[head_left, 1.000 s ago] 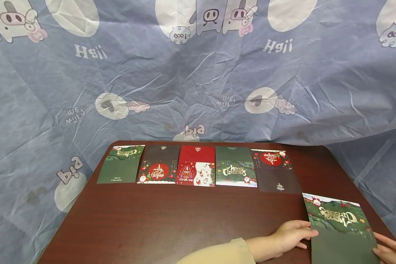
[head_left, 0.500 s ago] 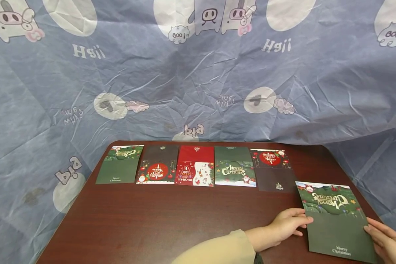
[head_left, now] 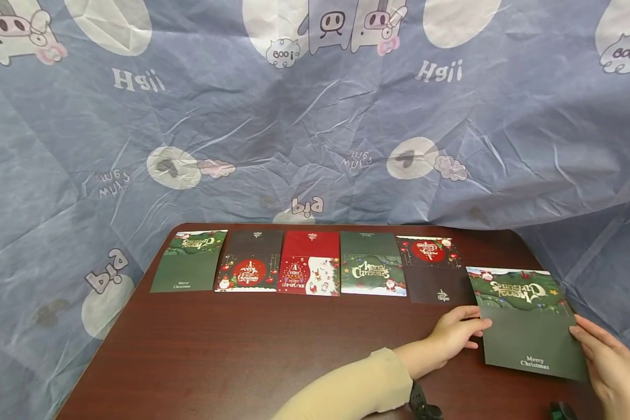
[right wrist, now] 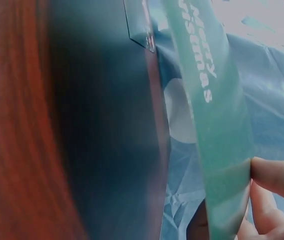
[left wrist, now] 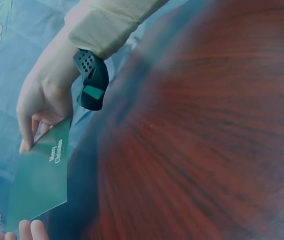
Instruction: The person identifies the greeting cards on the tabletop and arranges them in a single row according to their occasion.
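Both hands hold an unfolded green Christmas card (head_left: pixel 530 335) by its opposite side edges, at the right of the table. My left hand (head_left: pixel 454 337) pinches the left edge and my right hand (head_left: pixel 611 364) pinches the right edge. On the card's far half is an upside-down gold "Merry Christmas"; the near half is plain green with small white lettering. In the right wrist view the card (right wrist: pixel 217 145) appears raised above the tabletop. Just beyond its far left corner lies a dark grey card (head_left: pixel 438 283) with a red circle.
Along the far edge of the brown table (head_left: pixel 273 350) several unfolded cards lie in a row, among them a red card (head_left: pixel 312 245) and a green card (head_left: pixel 184 271). A blue patterned cloth (head_left: pixel 273 128) hangs behind. Dark bands (head_left: pixel 422 402) are worn on both wrists.
Both hands have carried the green card away from the near right edge, forward and slightly left, toward the right end of the row. The row of cards stays put.
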`<state>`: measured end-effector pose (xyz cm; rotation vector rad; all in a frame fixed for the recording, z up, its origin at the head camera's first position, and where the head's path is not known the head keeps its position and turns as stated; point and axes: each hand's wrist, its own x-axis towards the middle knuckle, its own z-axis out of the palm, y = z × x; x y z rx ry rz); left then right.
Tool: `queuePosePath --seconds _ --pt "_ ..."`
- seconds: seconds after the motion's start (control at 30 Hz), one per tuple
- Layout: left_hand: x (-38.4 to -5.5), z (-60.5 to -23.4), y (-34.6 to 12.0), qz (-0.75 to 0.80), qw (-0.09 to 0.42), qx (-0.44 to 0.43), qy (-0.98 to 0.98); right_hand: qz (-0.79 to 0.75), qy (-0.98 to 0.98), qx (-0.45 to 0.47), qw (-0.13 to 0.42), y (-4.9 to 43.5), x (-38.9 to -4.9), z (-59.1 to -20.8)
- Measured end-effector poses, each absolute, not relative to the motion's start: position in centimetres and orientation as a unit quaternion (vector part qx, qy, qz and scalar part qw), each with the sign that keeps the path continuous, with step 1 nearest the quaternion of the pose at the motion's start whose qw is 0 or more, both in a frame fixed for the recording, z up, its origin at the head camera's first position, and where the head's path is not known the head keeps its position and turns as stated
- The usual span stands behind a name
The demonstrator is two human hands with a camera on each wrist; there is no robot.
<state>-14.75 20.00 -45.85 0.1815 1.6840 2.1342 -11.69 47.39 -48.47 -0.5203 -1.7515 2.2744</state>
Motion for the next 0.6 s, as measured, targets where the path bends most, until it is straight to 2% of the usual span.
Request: queuePosePath --seconds 0.17,0.6 --pt "-15.3 -45.4 20.0 0.767 0.199 0.067 0.607 0.797 -0.568 -0.164 0.119 46.6 -12.5 -47.0" --pt "-16.0 -45.6 18.6 0.774 0.208 0.078 0.593 0.779 -0.58 -0.216 0.1 47.1 -15.9 -45.6"
